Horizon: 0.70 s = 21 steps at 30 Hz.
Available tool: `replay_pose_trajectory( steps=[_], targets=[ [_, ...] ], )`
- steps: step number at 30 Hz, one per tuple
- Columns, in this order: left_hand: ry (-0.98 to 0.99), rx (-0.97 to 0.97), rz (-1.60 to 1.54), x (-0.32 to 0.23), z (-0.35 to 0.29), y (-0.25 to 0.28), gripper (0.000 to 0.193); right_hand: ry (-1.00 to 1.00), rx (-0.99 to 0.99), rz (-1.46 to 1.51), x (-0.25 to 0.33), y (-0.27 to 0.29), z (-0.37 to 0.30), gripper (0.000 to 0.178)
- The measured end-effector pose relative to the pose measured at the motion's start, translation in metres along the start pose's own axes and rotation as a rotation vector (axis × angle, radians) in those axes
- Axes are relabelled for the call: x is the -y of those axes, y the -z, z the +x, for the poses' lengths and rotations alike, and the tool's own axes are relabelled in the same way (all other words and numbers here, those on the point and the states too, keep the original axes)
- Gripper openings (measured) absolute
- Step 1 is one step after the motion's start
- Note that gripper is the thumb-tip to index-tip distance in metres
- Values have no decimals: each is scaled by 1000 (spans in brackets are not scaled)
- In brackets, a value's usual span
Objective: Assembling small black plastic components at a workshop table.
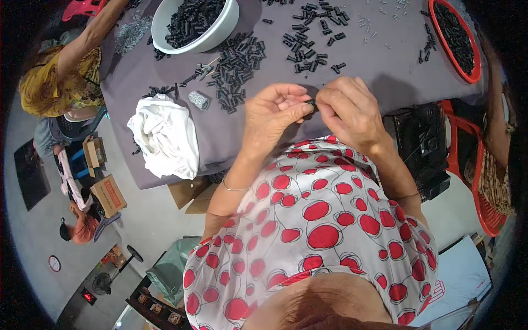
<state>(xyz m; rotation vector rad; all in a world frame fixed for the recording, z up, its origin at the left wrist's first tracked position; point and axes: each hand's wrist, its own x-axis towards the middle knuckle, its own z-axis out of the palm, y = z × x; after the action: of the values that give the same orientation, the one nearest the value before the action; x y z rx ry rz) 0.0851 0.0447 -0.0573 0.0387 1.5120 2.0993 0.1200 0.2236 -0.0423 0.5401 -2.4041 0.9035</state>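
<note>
My left hand (276, 114) and my right hand (351, 110) meet above the near edge of the cloth-covered table (379, 66). Between the left thumb and fingers sits a small black plastic part (312, 104), mostly covered. The right fingertips are pinched together against its other end; whether they hold a separate piece is hidden. To the left of my hands lies a dense heap of black plastic parts (237, 66). Beyond them a looser scatter of similar black parts (311, 44) spreads over the cloth.
A white bowl (231, 27) and a red tray (476, 71) hold black parts. A crumpled white cloth (165, 137) and a grey roll (198, 100) lie at left. Small metal pieces (132, 34) are heaped far left. Other people sit at both sides; a red chair (489, 209) stands right.
</note>
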Motion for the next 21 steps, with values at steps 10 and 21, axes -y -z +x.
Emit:
replay_pose_trajectory(
  steps=[10,21],
  targets=[
    [175,174,-280,4,2,9,27,-270,118,494,3,10,0,29],
    [389,352,-114,-2,1,13,18,-175,157,490,-1,10,-11,27]
  ],
)
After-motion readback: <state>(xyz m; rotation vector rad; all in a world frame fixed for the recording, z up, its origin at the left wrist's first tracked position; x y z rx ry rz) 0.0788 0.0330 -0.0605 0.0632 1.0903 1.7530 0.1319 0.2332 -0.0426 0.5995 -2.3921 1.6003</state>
